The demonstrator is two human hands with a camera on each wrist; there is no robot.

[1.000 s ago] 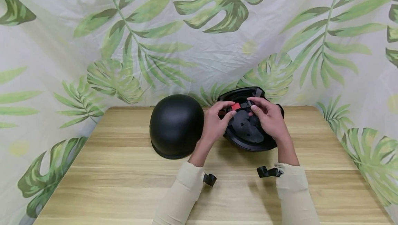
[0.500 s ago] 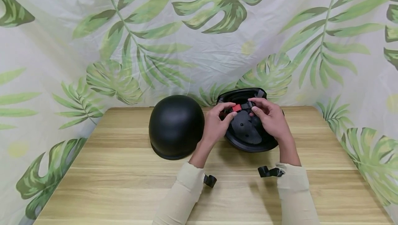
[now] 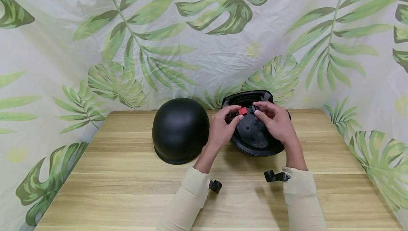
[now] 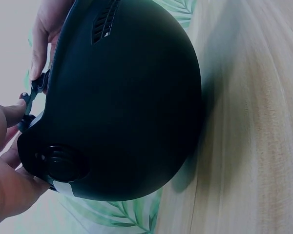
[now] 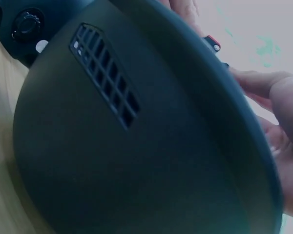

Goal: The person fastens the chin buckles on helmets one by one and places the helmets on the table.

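An upturned black helmet lies on its crown, its dark padded inside facing up. Across its opening runs the chin strap buckle, with a red part on the left and a black part on the right. My left hand pinches the red end between thumb and forefinger. On the other side my right hand pinches the black end with thumb and fingers. The two parts sit end to end; whether they are locked together I cannot tell. In the left wrist view the helmet's shell hides most of the inside.
Just left of my hands a second black helmet stands dome up on the wooden table. A leaf-patterned cloth hangs behind the table. Black wrist mounts stick out from both sleeves.
My right fingers have shifted slightly left along the black part of the buckle. Both hands keep hold of their ends, and the helmets stay nearly where they were.
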